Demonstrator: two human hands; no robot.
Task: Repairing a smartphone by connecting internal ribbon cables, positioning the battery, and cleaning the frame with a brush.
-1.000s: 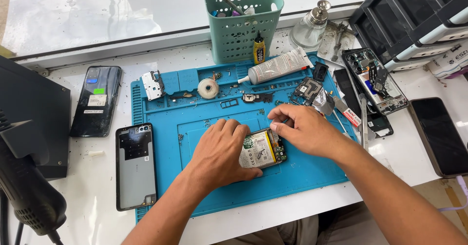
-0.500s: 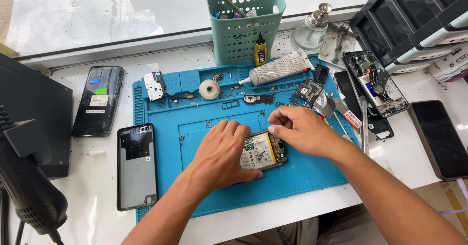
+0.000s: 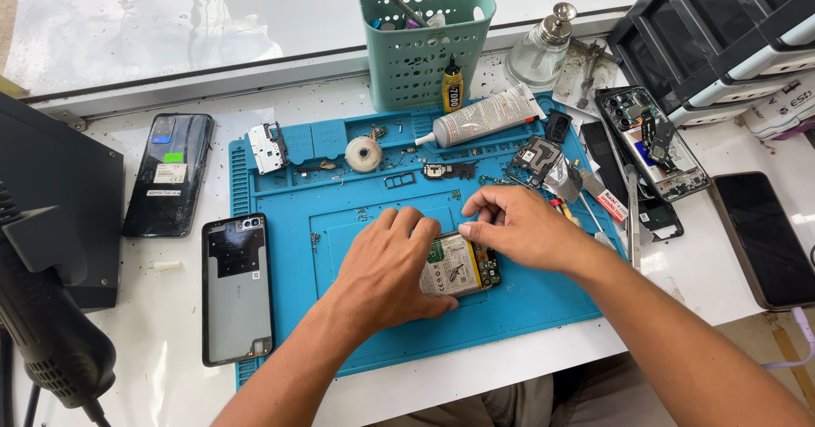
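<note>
The left hand (image 3: pixel 392 266) lies palm down on an opened phone (image 3: pixel 461 266), fingers spread and curled over its left part, pressing it flat to the blue work mat (image 3: pixel 340 325). The right hand (image 3: pixel 518 227) comes in from the right, its fingers drawn together in a pinch at the phone's upper edge; whether anything small sits between the fingertips cannot be told.

The phone rests near the middle of the mat, its back off, so the pale battery and a strip of green circuit board show between the two hands. It looks light and stiff, but fragile in this state: the bare board and thin connectors would likely not stand pressure or prying, and the battery should not be bent or pierced. The frame edges look like the safest hold, with flat, even pressure from above.

Farther out on the mat lie a tube of adhesive (image 3: pixel 484 117), a small roll of tape (image 3: pixel 364 153) and loose small parts. A back cover (image 3: pixel 237 287) sits left of the mat on the white tabletop (image 3: pixel 153 368), and a dark phone (image 3: pixel 168 172) lies beyond it. A green tool basket (image 3: pixel 424 49) stands behind the mat, and another opened phone (image 3: pixel 654 138) lies to the right.
</note>
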